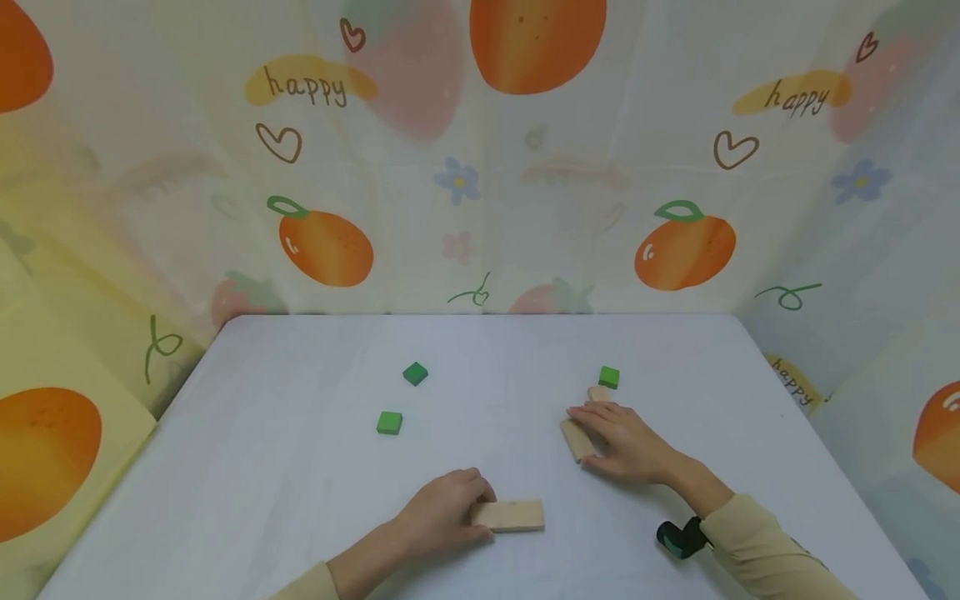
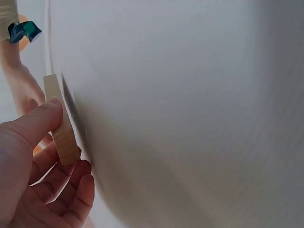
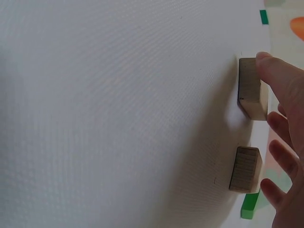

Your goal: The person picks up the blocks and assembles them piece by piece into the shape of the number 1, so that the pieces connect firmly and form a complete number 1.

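In the head view my left hand (image 1: 446,510) grips one end of a flat, pale wooden block (image 1: 513,515) close over the white table. The left wrist view has the thumb on one face of this wooden block (image 2: 61,123) and fingers behind it. Further right, my right hand (image 1: 626,442) spans a second wooden block (image 1: 576,442), thumb at its near end and index finger at its far end. Beyond those fingers is another wooden block (image 1: 597,393), partly covered; in the right wrist view this block (image 3: 245,168) stands apart from the held one (image 3: 251,90).
A green block (image 1: 609,377) sits just behind the partly covered wooden block. Two more green blocks, one darker (image 1: 416,373) and one lighter (image 1: 389,422), lie left of centre. A printed curtain (image 1: 480,208) hangs behind the table (image 1: 262,467). A dark strap (image 1: 681,539) hangs by the right cuff.
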{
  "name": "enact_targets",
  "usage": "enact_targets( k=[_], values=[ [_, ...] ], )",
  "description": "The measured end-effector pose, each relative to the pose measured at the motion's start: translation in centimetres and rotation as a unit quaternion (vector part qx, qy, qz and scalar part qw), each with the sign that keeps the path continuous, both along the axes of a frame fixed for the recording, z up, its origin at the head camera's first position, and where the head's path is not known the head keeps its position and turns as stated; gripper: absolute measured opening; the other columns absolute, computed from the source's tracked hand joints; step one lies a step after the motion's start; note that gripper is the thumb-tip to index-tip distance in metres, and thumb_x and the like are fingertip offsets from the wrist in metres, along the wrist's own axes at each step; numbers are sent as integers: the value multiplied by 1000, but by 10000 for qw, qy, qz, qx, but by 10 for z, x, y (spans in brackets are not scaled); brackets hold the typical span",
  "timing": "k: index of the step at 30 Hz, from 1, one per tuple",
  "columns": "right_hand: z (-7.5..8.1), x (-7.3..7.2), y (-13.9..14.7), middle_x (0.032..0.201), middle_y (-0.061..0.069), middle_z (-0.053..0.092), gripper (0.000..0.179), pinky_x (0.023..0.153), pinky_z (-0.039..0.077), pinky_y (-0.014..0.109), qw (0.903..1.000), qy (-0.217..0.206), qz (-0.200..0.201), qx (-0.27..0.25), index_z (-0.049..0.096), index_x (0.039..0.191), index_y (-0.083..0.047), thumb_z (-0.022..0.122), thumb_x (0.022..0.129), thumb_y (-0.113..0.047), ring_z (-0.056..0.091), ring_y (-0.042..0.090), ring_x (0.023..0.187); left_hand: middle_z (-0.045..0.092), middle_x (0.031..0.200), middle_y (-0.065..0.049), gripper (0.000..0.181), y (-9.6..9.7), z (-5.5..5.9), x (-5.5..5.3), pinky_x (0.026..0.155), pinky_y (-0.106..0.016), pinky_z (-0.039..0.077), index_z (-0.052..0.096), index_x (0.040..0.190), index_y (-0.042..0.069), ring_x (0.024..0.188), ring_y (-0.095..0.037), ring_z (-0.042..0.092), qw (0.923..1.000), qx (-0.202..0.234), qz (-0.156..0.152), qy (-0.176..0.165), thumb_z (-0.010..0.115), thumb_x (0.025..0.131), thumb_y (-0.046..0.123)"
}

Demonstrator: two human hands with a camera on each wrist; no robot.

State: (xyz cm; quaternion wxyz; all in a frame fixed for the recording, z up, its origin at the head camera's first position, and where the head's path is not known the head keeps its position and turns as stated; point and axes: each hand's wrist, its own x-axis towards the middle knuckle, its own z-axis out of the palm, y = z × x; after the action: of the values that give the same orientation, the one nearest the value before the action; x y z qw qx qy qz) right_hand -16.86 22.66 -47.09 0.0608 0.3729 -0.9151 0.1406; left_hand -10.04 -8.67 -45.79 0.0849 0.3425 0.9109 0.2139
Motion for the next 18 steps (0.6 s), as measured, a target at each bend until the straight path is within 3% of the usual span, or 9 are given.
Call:
enact_targets(
  k=[9,18],
  values=[
    [0,0,-1,128,11,53,66,94,36,53,9995,-174,-192,163,48,132,-8,72,76,-34,46,30,120,55,86,12,30,1,-2,4,65,-14,40,63,94,16,72,2,42,9999,6,-153,55,76,73,33],
    [-1,0,-3,129,11,52,66,96,33,55,9989,-287,-282,246,48,132,-8,71,77,-36,45,30,121,53,85,14,31,1,-3,4,64,-13,39,62,94,17,72,2,42,9998,-53,-140,-98,76,73,35]
  ],
)
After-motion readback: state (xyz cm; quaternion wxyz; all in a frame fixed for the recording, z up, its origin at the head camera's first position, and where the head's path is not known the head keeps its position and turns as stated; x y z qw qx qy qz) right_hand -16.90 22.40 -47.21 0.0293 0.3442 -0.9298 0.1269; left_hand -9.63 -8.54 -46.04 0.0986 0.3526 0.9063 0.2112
